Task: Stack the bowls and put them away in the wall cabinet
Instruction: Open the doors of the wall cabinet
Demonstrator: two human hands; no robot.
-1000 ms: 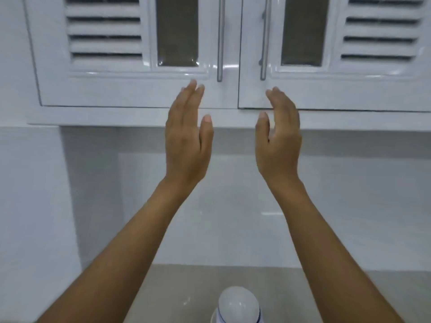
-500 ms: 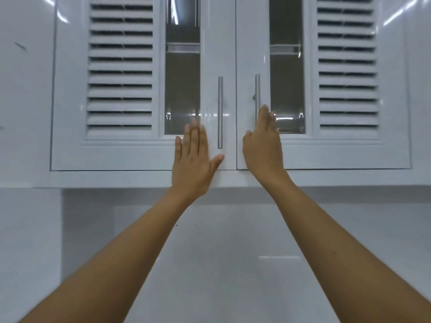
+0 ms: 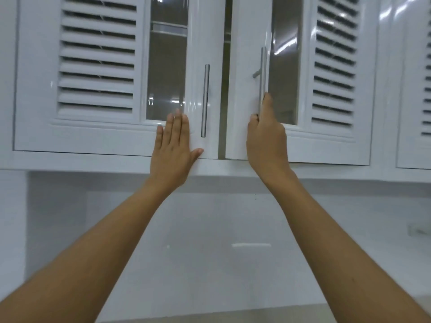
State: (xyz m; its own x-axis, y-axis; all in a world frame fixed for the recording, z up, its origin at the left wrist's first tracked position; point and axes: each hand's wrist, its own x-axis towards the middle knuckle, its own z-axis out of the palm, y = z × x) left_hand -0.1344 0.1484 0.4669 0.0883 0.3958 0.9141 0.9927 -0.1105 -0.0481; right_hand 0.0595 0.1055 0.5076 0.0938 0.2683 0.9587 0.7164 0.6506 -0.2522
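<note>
Bowls nowhere in view; stack presumably below the frame, so cannot tell where. Wall cabinet (image 3: 100, 141) straight ahead of both hands. Left hand (image 3: 173, 145) flat and spread wide against left door (image 3: 210, 31), holding nothing. Right hand (image 3: 265, 138) wrapped around lower end of right handle (image 3: 263, 75), right door (image 3: 247, 31) ajar, dark gap beside the thumb.

Possible trouble: swinging door edge close to the head if pulled fast; left door shut under the palm, blocking a wide stack.

Count: two doors, two bar handles, two glass panes, two hands, zero bowls visible.
</note>
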